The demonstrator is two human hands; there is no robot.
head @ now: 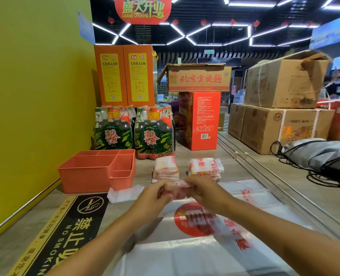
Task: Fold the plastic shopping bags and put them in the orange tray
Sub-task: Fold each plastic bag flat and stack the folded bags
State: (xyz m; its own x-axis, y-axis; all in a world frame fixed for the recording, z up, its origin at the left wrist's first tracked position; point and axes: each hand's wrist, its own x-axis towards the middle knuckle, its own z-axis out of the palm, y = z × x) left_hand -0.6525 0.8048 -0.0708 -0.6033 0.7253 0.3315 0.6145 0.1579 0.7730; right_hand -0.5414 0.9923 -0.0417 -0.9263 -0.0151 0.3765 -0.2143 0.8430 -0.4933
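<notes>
My left hand (156, 193) and my right hand (202, 191) meet above the counter and both pinch a small folded red-and-white plastic bag (178, 189) between them. Behind the hands lie two stacks of folded bags, one on the left (166, 169) and one on the right (207, 168). Flat unfolded bags with a red round print (195, 220) spread over the counter under my forearms. The orange tray (89, 172), with several compartments, stands to the left by the yellow wall. A small white folded bag (123, 193) lies at its front corner.
Two green shrink-wrapped bottle packs (133, 132) and a red carton (201, 120) stand behind the tray and stacks. Cardboard boxes (274, 126) and a grey bag with black cords (322, 154) fill the right side. A no-smoking sign (65, 232) lies flat at the front left.
</notes>
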